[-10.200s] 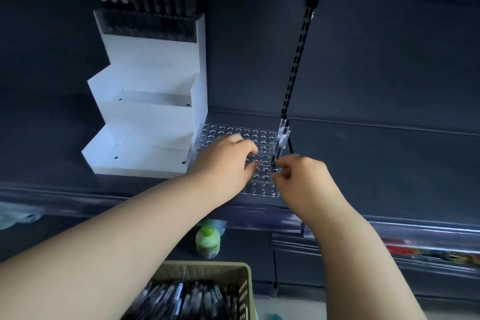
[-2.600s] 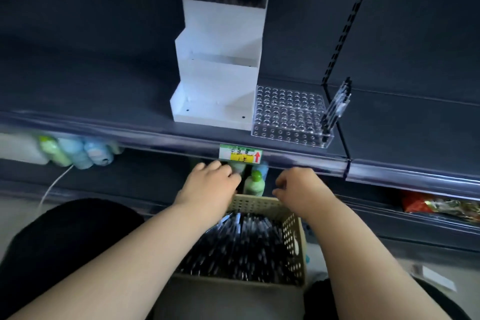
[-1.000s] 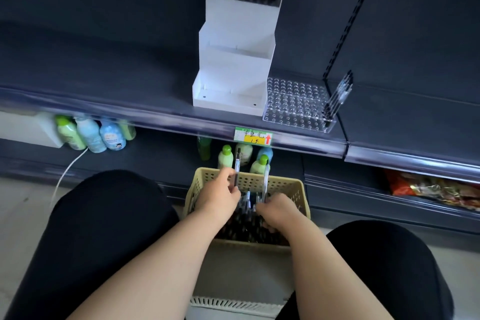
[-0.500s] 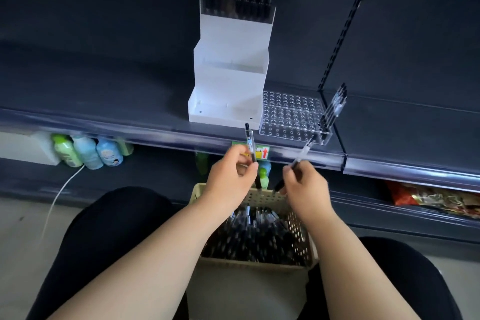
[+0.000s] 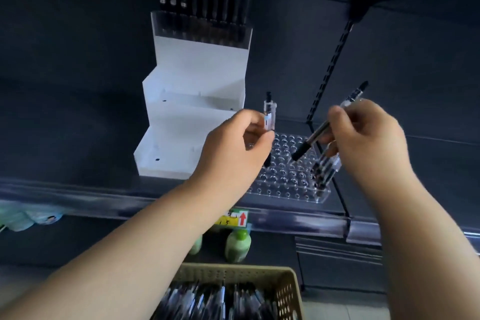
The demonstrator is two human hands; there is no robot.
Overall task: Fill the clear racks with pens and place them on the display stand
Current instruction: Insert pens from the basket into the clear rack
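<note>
A clear rack (image 5: 285, 179) full of round holes lies on the dark shelf, right of the white stepped display stand (image 5: 192, 112). My left hand (image 5: 233, 150) pinches a clear pen (image 5: 269, 114) upright over the rack's left part. My right hand (image 5: 368, 138) pinches a second pen (image 5: 315, 135), slanted with its dark tip down over the rack's middle. Several pens (image 5: 324, 166) stand in the rack's right edge. On the stand's top step sits a filled rack of dark pens (image 5: 205, 8).
A beige perforated basket (image 5: 283, 283) heaped with pens sits low in front of me. Green bottles (image 5: 237, 244) stand on the lower shelf under a yellow price tag (image 5: 233, 218). A slotted upright (image 5: 330, 65) divides the shelf right of the rack.
Both hands left the basket, each with a pen, and rose to the clear rack on the shelf. The view tilted up and moved closer to the shelf.
</note>
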